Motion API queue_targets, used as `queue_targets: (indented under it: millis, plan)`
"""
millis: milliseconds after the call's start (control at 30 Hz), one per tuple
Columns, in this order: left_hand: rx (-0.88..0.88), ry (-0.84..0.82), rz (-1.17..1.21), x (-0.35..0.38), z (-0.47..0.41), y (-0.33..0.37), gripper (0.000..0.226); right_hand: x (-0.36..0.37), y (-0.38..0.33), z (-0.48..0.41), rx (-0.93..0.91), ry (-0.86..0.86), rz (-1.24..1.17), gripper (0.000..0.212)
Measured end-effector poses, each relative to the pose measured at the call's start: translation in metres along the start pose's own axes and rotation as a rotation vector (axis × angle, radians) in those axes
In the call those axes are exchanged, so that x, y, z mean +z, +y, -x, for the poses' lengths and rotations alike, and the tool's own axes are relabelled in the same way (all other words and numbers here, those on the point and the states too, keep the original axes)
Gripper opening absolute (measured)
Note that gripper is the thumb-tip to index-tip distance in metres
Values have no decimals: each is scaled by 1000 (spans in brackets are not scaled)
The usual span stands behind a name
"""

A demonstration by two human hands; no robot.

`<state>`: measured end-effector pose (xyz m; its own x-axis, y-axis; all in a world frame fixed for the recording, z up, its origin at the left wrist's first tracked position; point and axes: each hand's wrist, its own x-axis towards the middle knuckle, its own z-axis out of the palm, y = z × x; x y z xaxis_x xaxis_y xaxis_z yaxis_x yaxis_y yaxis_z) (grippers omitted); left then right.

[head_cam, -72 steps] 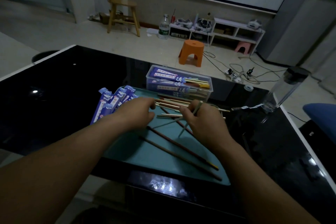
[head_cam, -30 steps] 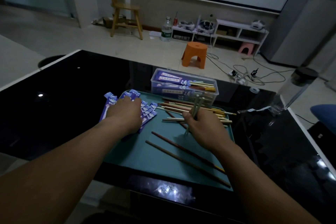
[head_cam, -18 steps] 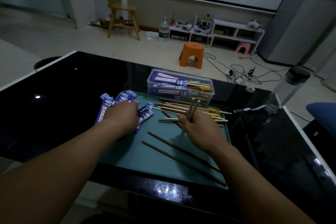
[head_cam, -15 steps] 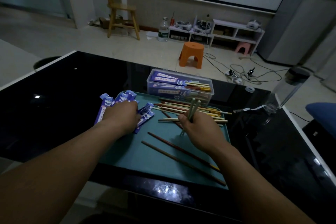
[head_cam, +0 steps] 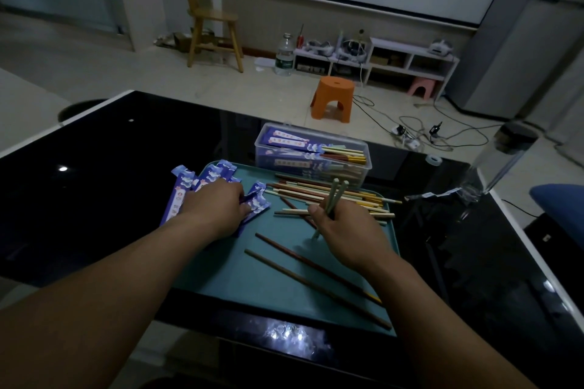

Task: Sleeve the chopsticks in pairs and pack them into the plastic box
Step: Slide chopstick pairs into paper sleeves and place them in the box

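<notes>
Risked, at the left, drawing up more than one of the purple paper sleeves (head_cam: 180, 196) from the fanned, overlapping pile, or pushing those lying partly off the teal tray's (head_cam: 240, 278) left edge further onto the black glass table (head_cam: 104, 174); judged likely from their thin, slippery look. Risked, in the middle, scattering the two dark brown chopsticks (head_cam: 303, 259) lying loose and diagonal on the tray, close beside the right forearm. Risked, further right, letting the pale green chopstick pair (head_cam: 337, 191) slide out of step, tips uneven, and so catching at a sleeve's mouth; could also have knocked the heap of loose chopsticks (head_cam: 300, 193) just behind it. Laid the left hand (head_cam: 218, 210) palm down over the sleeve pile, fingers bent onto the sleeves nearest the tray's middle; could not tell whether pinching one or only pressing. Closed the right hand (head_cam: 350, 230) around the pale green pair, thumb across, sticks near upright and leaning away, lower tips at or just above the tray. Placed the clear plastic box (head_cam: 260, 148) beyond the heap at the tray's far edge, several sleeved pairs already inside, bare ends pointing right. Noted a clear bottle (head_cam: 502, 164) well apart at the table's far right.
</notes>
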<state>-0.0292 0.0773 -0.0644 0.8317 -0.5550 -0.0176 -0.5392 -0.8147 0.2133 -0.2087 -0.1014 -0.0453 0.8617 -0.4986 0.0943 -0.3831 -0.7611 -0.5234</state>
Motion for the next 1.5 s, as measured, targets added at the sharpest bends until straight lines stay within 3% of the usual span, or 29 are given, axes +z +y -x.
queue_targets:
  millis: [133,367,433,533,733,833,933,1133,1233,1367,1500]
  plan:
    - [9,19,-16,1,0,2,17,-1,-1,-1,0,-4,-7,39]
    - [167,259,86,-14,7,18,8,-6,-5,0,2,34,-45,43]
    - [226,184,209,-19,11,32,1,-7,-6,1,5,25,-52,42]
    - [288,27,338,-15,20,49,12,-7,-7,3,5,19,-67,39]
    - [318,-103,359,-8,32,63,20,-12,-3,5,82,46,-194,37]
    - [321,-162,400,-15,38,64,19,-20,1,3,111,136,-356,41]
    - [304,-257,518,-20,42,64,19,-38,-1,-1,182,221,-664,34]
    - [220,-537,990,-29,43,68,36,-59,-3,2,267,237,-1081,35]
    - [286,-601,1013,-32,44,66,44,-60,-3,2,279,217,-1127,35]
    - [308,-633,1052,-33,47,64,38,-58,-6,4,261,174,-1109,35]
    - [310,-770,1136,-36,50,62,32,-56,-6,4,215,126,-1049,35]
